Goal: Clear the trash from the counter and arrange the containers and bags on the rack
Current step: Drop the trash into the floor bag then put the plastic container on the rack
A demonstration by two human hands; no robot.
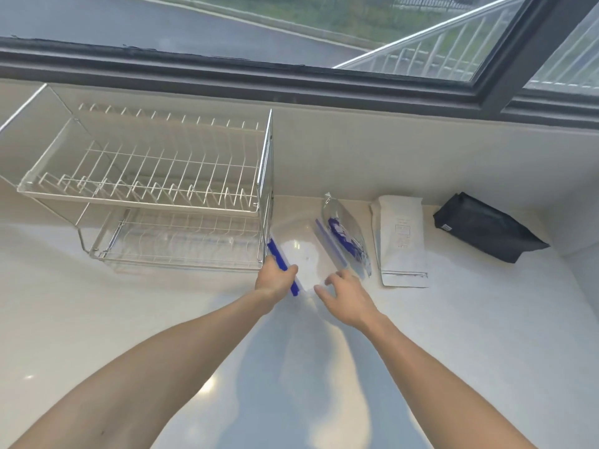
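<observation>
Left hand (275, 281) pinches clear blue-edged plastic container (299, 251); right hand (345, 298) fingers spread, touching its near edge. Support both ends, lift level onto two-tier wire rack (139, 196).

A home kitchen: a two-tier wire dish rack (142, 189) stands at the back left of a pale glossy counter (97, 319), against a plain white backsplash (356, 150). Above it, a dark-framed window (291, 82) overlooks a road and railings.
</observation>
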